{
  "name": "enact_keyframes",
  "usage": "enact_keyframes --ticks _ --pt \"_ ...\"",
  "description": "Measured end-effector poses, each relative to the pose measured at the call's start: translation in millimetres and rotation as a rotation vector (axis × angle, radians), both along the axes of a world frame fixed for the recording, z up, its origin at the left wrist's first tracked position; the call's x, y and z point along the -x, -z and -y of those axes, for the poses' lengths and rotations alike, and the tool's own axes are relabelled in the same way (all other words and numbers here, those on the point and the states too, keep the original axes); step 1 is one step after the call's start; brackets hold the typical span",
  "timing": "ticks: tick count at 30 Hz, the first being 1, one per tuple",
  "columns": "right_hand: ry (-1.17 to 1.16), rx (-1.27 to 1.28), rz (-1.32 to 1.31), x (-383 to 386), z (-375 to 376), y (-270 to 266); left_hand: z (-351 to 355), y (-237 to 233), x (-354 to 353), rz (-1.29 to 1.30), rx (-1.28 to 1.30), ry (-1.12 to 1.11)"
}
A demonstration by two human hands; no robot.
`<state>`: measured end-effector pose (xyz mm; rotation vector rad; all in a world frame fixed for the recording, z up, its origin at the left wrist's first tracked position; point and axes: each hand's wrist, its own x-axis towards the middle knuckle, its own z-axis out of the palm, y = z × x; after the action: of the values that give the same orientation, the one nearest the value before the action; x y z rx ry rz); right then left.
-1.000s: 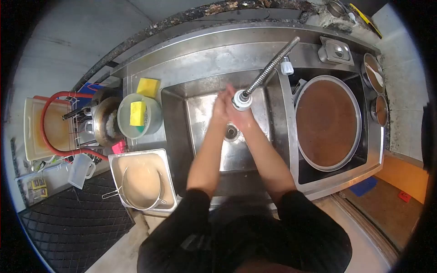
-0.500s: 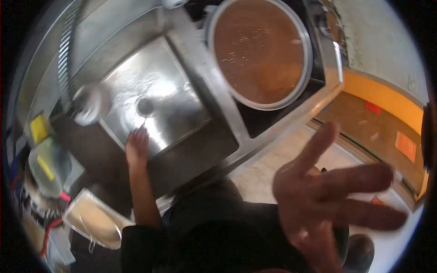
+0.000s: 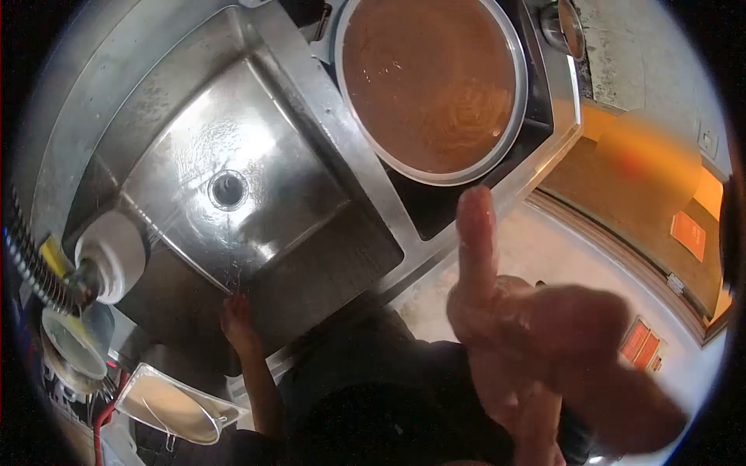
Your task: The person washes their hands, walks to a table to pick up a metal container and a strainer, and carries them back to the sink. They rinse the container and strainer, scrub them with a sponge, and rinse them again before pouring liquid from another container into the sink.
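Observation:
My left hand (image 3: 236,318) is low in the steel sink (image 3: 311,279), near the basin's lower edge. Its fingers look loosely stretched, with thin streams of water just past them; I see nothing held. Close to the camera on the right, my right hand (image 3: 521,326) is raised, wet and empty, one finger pointing up and the others spread and partly blurred. Beyond it stands a wide round pot (image 3: 435,93) full of brown liquid. The basin's round drain (image 3: 228,190) lies above my left hand, and wet metal shines around it.
A white round spray head (image 3: 116,256) on a coiled hose (image 3: 35,264) hangs at the left. Below it, a handled strainer (image 3: 175,408) lies across a white container. A small metal pot (image 3: 561,29) is at the top right. A blurred orange shape (image 3: 649,163) hangs before the orange-edged board.
My left hand has drawn back from near the drain to the basin's lower edge. My right hand has turned, one finger now upright. The view has shifted, and a blurred orange shape has appeared at right.

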<state>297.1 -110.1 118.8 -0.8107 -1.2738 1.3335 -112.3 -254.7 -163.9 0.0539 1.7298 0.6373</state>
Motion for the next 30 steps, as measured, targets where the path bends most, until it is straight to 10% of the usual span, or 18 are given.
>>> enact_keyframes --ticks 3,8,22,30 --pt "-0.122 0.158 -0.243 52.0 -7.7 15.5 73.8 27.1 47.8 -0.162 -0.23 0.372" --pt "-0.572 0.341 -0.871 173.0 16.8 26.9 58.8 -84.5 7.5 -0.761 -0.312 1.139" --pt "-1.107 0.665 -1.257 290.7 46.5 14.3 80.6 -92.5 14.4 -0.957 -0.451 0.802" --pt "-0.71 0.595 -1.098 340.9 34.6 43.4 83.1 -96.1 1.2 -1.079 -0.516 0.773"
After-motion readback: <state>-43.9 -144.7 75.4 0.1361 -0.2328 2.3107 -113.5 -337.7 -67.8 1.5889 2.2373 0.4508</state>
